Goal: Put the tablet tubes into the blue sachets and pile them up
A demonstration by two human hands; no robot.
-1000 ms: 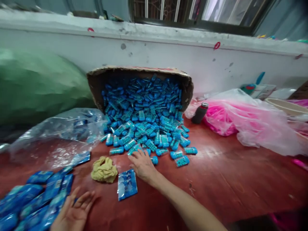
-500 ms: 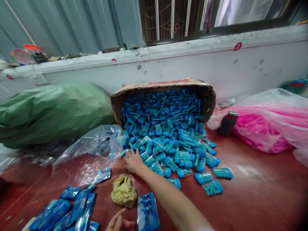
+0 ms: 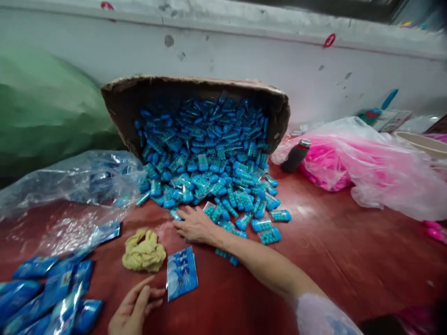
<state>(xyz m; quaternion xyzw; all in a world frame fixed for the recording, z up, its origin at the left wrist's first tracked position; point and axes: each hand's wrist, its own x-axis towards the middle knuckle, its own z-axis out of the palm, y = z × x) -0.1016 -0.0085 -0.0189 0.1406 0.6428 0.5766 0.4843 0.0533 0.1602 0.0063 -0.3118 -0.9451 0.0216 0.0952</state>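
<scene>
My right hand [image 3: 195, 225] lies palm down at the front edge of a heap of small clear packs with turquoise beads and blue ends [image 3: 209, 181]. Its fingers are apart and touch the nearest packs; whether anything is under the palm is hidden. The heap spills from a cardboard box [image 3: 284, 121] lying on its side. Lower left, my left hand [image 3: 136, 304] hovers with loosely bent fingers apart and nothing visible in them. Beside it lies a flat blue printed pouch [image 3: 181, 273]. A crumpled yellow cloth [image 3: 144, 251] sits just beyond that hand.
Several glossy blue pouches [image 3: 56, 288] lie at lower left, near a clear plastic bag [image 3: 70, 179]. A green sack [image 3: 52, 107] stands behind. On the right are a dark bottle [image 3: 296, 156] and clear bags with pink contents [image 3: 324, 160]. A white wall [image 3: 226, 51] bounds the red surface [image 3: 331, 251].
The view has tilted down and turned right. My right hand stays at the heap's front edge, its fingers less spread. My left hand shows more fully, beside the blue pouch.
</scene>
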